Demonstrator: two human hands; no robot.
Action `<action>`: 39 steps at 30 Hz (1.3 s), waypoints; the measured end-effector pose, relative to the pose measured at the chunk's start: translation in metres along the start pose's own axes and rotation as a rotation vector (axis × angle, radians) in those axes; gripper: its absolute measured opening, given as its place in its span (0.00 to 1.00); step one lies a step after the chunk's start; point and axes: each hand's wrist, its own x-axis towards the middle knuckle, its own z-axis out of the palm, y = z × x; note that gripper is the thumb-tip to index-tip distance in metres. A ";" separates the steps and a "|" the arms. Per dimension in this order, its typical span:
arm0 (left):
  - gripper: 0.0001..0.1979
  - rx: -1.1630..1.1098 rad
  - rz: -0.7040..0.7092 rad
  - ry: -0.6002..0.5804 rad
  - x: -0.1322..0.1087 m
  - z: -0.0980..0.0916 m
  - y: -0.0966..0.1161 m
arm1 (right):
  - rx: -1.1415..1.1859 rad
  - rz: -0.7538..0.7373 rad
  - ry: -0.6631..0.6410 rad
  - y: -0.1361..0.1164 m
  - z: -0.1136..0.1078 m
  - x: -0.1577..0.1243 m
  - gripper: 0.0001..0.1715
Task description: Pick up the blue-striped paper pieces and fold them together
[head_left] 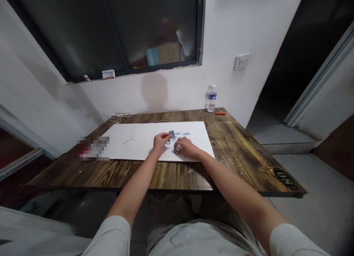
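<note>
My left hand is over the middle of a white board, its thumb and fingers pinched on a small dark rectangular piece. To its right, my right hand is curled low over the board, with its fingertips at a small blue-edged piece. Whether that piece is lifted or only touched is too small to make out. Several similar small pieces with blue edges lie around and between the hands, and a short row of them sits farther right on the board.
Under the board is a dark wooden table. A water bottle and a red pen-like stick stand and lie at its back right. A bundled white cord lies at the back left. A blurred patch covers the board's left end.
</note>
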 end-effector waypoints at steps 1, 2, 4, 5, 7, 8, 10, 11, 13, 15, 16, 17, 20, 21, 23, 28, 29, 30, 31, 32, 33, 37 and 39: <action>0.23 0.007 0.000 -0.005 0.000 0.000 0.000 | 0.050 0.003 0.011 0.000 0.000 0.001 0.12; 0.23 0.013 -0.003 -0.008 -0.001 0.000 0.001 | 0.103 0.006 0.020 0.000 0.000 0.001 0.10; 0.23 0.020 -0.011 -0.008 -0.001 0.000 0.002 | 0.209 0.008 0.042 0.000 0.000 0.002 0.07; 0.23 0.021 -0.014 -0.010 -0.001 0.000 0.002 | 0.259 0.010 0.062 0.001 0.000 0.002 0.07; 0.23 0.018 -0.021 -0.019 -0.002 0.000 0.003 | 0.353 0.025 0.128 0.003 -0.001 0.004 0.05; 0.23 0.015 -0.026 -0.026 -0.002 0.000 0.003 | 0.395 0.041 0.171 0.005 -0.002 0.004 0.04; 0.23 0.016 -0.032 -0.044 -0.003 0.000 0.003 | 0.456 0.090 0.281 0.008 -0.004 0.006 0.02; 0.23 0.021 -0.033 -0.055 -0.004 0.000 0.003 | 0.477 0.121 0.338 0.010 -0.004 0.006 0.04; 0.22 0.044 -0.031 -0.083 -0.005 0.001 0.004 | 0.509 0.173 0.433 0.014 -0.006 0.006 0.08; 0.21 0.078 -0.027 -0.127 -0.006 0.002 0.005 | 0.534 0.192 0.478 0.015 -0.007 0.006 0.11; 0.20 0.095 -0.025 -0.155 -0.006 0.002 0.005 | 0.543 0.192 0.484 0.015 -0.008 0.005 0.12; 0.19 0.110 -0.024 -0.183 -0.006 0.002 0.006 | 0.550 0.191 0.488 0.014 -0.009 0.005 0.13; 0.18 0.145 -0.017 -0.260 -0.007 0.002 0.006 | 0.572 0.195 0.503 0.012 -0.009 0.004 0.15; 0.18 0.155 -0.013 -0.280 -0.007 0.002 0.006 | 0.584 0.196 0.513 0.012 -0.009 0.004 0.16; 0.18 0.174 -0.002 -0.312 -0.008 0.001 0.005 | 0.621 0.193 0.529 0.012 -0.007 0.004 0.16; 0.18 0.185 0.019 -0.348 -0.010 0.000 0.007 | 0.755 0.219 0.488 0.017 0.000 0.007 0.19; 0.17 0.187 0.023 -0.356 -0.011 0.000 0.008 | 0.771 0.233 0.468 0.018 0.002 0.008 0.19; 0.17 0.190 0.026 -0.364 -0.011 0.000 0.009 | 0.783 0.245 0.451 0.019 0.003 0.008 0.19; 0.17 0.196 0.029 -0.370 -0.012 0.000 0.010 | 0.791 0.253 0.444 0.019 0.004 0.009 0.19; 0.17 0.199 0.029 -0.369 -0.012 0.000 0.011 | 0.798 0.258 0.443 0.019 0.004 0.010 0.19; 0.17 0.197 0.028 -0.361 -0.012 0.001 0.011 | 0.804 0.258 0.444 0.019 0.004 0.010 0.19; 0.19 0.139 0.023 -0.248 -0.011 0.003 0.008 | 0.732 0.224 0.392 0.022 0.000 0.010 0.17; 0.19 0.096 0.024 -0.162 -0.008 0.004 0.005 | 0.570 0.177 0.300 0.023 -0.004 0.007 0.12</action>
